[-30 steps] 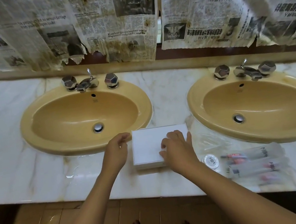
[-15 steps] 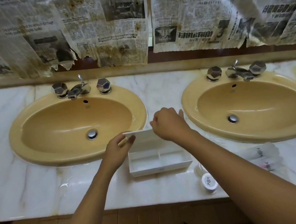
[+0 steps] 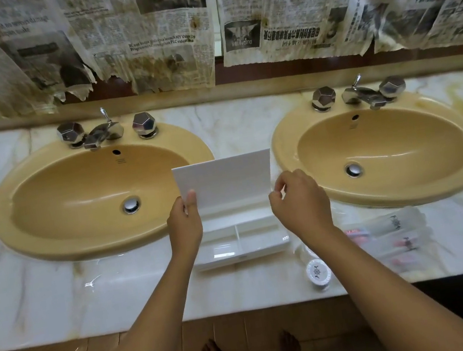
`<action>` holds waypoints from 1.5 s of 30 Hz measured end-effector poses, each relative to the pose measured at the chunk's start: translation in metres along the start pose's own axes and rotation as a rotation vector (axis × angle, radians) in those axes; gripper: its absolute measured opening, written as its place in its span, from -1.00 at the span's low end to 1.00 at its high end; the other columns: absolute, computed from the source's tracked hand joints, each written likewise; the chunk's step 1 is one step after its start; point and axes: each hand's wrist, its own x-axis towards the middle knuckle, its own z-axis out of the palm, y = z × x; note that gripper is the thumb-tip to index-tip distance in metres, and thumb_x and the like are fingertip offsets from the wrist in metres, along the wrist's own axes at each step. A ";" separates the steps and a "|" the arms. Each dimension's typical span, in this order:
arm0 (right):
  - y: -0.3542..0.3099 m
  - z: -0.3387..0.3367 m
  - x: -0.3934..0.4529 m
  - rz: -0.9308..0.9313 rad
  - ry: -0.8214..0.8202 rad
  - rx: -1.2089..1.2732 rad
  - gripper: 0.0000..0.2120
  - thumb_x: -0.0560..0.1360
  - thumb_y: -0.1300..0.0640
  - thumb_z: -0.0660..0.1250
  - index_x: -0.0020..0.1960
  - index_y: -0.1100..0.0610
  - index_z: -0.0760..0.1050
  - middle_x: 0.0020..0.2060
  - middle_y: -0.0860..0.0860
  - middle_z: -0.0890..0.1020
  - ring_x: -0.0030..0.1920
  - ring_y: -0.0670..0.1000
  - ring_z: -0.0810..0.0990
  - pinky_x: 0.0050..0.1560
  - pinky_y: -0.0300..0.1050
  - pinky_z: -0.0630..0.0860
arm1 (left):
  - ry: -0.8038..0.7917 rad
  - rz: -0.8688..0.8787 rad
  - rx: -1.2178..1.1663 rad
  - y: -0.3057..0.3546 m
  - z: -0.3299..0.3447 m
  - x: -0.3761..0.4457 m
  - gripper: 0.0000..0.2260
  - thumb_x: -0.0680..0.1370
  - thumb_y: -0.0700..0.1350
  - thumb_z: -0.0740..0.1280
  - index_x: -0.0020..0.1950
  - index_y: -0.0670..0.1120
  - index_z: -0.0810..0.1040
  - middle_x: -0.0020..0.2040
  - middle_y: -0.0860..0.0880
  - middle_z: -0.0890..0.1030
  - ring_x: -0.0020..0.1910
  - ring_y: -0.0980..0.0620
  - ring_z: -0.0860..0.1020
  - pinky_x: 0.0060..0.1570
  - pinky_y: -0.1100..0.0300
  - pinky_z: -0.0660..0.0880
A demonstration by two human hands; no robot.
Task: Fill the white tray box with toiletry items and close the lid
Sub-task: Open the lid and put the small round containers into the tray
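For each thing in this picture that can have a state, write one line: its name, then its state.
lid: raised, standing up behind the tray.
white tray box: open, compartments empty.
left hand: pinches the lid's left edge.
right hand: fingers curled beside the lid's right edge; contact unclear.
round container: capped, on the counter.
wrapped toiletry packets: lying on the counter, not yet packed.
taps: no water running.

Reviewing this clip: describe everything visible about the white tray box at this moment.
The tray box is a shallow white rectangle, plastic by its gloss, on the marble counter between the two sinks. Dividers split its inside into compartments, which look empty. Its flat white lid stands raised at the far edge, roughly upright. The left hand pinches the lid's lower left corner; the right hand, fingers curled, is at the lid's right edge, contact unclear.
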 end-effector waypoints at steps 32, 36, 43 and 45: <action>-0.048 0.001 -0.016 -0.166 -0.400 -0.035 -0.79 0.43 0.06 0.35 -0.10 0.10 0.34 -0.13 0.04 0.43 -0.15 0.13 0.47 -0.18 -0.10 0.33 | -0.111 -0.008 -0.177 -0.021 -0.001 0.009 -0.67 0.67 -0.01 0.08 0.01 -0.26 0.44 -0.14 -0.07 0.47 -0.16 0.07 0.40 -0.12 0.16 0.35; -0.079 0.035 -0.028 -0.272 -0.510 -0.064 -0.70 0.45 0.06 0.37 -0.26 0.09 0.24 -0.27 0.00 0.34 -0.20 0.10 0.38 -0.18 -0.11 0.30 | -0.140 0.000 -0.150 -0.025 -0.003 0.008 -0.72 0.68 -0.06 0.08 0.02 -0.25 0.45 -0.14 -0.06 0.50 -0.18 0.11 0.42 -0.16 0.29 0.36; -0.089 0.073 -0.037 -0.269 -0.646 -0.174 -0.65 0.48 0.19 0.28 -0.36 0.10 0.16 -0.30 0.08 0.38 -0.18 0.13 0.38 -0.19 -0.11 0.26 | -0.131 0.020 -0.158 -0.026 -0.005 0.009 -0.70 0.67 -0.09 0.11 -0.13 -0.29 0.36 -0.26 -0.07 0.36 -0.30 0.12 0.30 -0.28 0.27 0.26; -0.089 0.079 -0.037 -0.252 -0.663 -0.177 -0.73 0.47 0.20 0.27 -0.32 0.13 0.23 -0.19 0.16 0.48 -0.14 0.18 0.46 -0.17 -0.11 0.28 | -0.128 0.025 -0.159 -0.027 -0.005 0.009 -0.70 0.67 -0.08 0.11 -0.12 -0.30 0.36 -0.26 -0.08 0.36 -0.29 0.10 0.30 -0.29 0.29 0.25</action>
